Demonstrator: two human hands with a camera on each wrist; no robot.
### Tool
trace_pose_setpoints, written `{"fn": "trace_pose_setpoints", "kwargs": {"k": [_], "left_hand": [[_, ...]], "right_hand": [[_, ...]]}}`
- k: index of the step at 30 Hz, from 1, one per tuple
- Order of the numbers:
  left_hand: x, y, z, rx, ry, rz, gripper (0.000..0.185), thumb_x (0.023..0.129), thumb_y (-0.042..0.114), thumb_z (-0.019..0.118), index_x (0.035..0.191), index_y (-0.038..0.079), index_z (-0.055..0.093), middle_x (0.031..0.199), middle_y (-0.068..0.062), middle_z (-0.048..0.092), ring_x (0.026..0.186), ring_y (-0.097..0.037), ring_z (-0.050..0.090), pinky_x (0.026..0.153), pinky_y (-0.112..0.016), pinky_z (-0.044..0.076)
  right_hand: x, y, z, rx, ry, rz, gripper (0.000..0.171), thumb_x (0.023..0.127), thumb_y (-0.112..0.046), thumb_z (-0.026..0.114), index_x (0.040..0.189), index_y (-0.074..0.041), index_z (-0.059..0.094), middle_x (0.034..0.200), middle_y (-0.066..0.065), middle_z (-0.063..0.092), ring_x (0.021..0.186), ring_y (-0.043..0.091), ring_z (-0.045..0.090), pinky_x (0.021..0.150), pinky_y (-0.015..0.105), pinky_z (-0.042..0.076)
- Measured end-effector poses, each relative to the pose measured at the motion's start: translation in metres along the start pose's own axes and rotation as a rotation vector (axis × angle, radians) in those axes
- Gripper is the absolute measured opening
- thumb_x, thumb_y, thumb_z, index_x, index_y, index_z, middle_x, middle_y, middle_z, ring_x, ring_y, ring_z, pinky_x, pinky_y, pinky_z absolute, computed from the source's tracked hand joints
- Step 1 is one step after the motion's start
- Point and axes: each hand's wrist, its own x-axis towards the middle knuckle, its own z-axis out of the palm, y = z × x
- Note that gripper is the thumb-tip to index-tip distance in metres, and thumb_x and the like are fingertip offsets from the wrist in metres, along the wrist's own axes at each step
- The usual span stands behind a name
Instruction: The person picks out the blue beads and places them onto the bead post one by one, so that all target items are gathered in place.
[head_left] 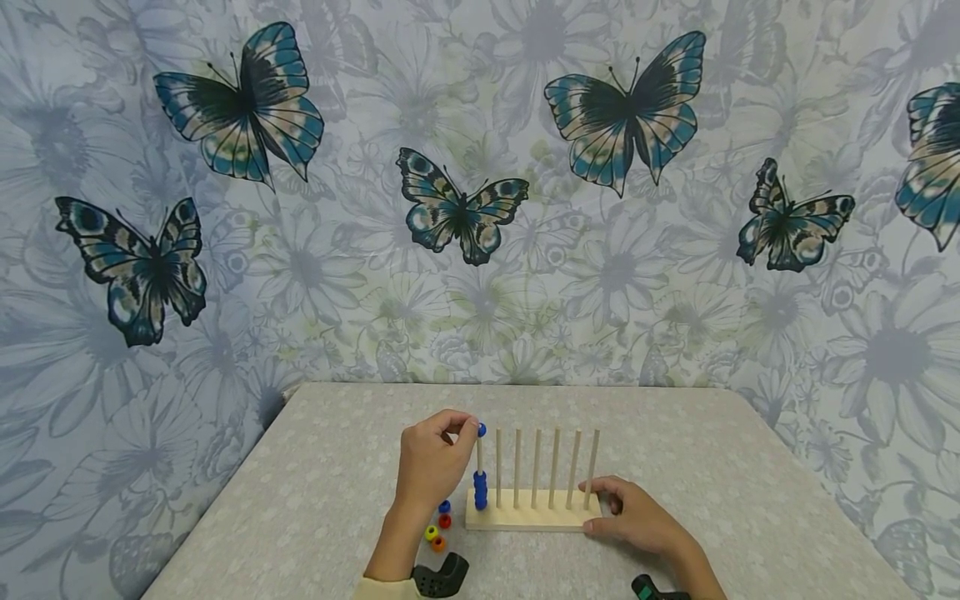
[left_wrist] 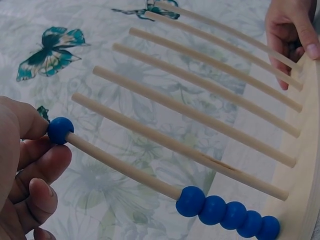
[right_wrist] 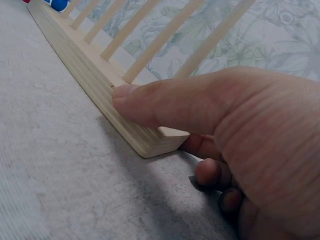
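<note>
Between thumb and fingers my left hand (head_left: 437,458) pinches a blue bead (left_wrist: 61,130) at the top of the leftmost wooden peg (left_wrist: 125,166). Lower on that same peg sits a stack of several blue beads (left_wrist: 215,210), down by the base. The pegs rise from a long pale wooden base (head_left: 532,522); the others carry no beads. At the base's right end my right hand (head_left: 633,518) grips it, thumb on the near side and fingers behind. In the right wrist view the thumb (right_wrist: 150,102) lies against the base's edge.
Left of the base, loose beads lie on the table: blue (head_left: 445,507), red (head_left: 445,522), yellow (head_left: 431,532) and orange (head_left: 438,543). A cloth with a pale pattern covers the table (head_left: 322,442). Behind it stands a wall (head_left: 360,317) with butterflies.
</note>
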Motion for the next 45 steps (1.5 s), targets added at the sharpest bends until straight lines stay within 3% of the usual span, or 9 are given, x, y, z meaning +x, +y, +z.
{"fn": "trace_pose_setpoints", "kwargs": {"k": [19,28,37,45], "left_hand": [[0.002,0.002,-0.006,0.032,0.082,0.002,0.011,0.093,0.026,0.070,0.084,0.024,0.077,0.074,0.013,0.070,0.060,-0.008,0.055,0.054,-0.023,0.047],[0.004,-0.002,-0.016,0.038,0.111,-0.010,0.010,0.093,0.025,0.070,0.086,0.023,0.077,0.076,0.012,0.070,0.061,-0.009,0.055,0.054,-0.024,0.047],[0.004,-0.002,-0.020,0.063,-0.007,-0.064,0.009,0.095,0.032,0.069,0.098,0.026,0.075,0.087,0.010,0.070,0.070,-0.009,0.057,0.062,-0.025,0.049],[0.005,0.005,-0.027,0.082,0.020,-0.006,0.011,0.095,0.030,0.068,0.101,0.023,0.075,0.088,0.010,0.070,0.065,-0.010,0.056,0.056,-0.025,0.047]], "right_hand": [[0.000,-0.003,-0.001,-0.026,0.010,0.011,0.055,0.077,-0.029,0.086,0.127,-0.017,0.067,0.089,0.006,0.052,0.078,0.016,0.041,0.061,0.027,0.035],[0.002,-0.004,0.000,-0.020,0.006,0.008,0.055,0.077,-0.029,0.086,0.128,-0.018,0.066,0.090,0.006,0.052,0.078,0.016,0.041,0.062,0.027,0.034],[0.000,-0.005,-0.001,-0.016,-0.004,0.003,0.055,0.077,-0.028,0.086,0.127,-0.016,0.066,0.090,0.006,0.051,0.079,0.015,0.041,0.062,0.026,0.034],[-0.001,-0.003,-0.002,-0.016,-0.003,-0.005,0.055,0.077,-0.028,0.086,0.127,-0.016,0.066,0.088,0.005,0.050,0.077,0.015,0.041,0.061,0.025,0.035]]}}
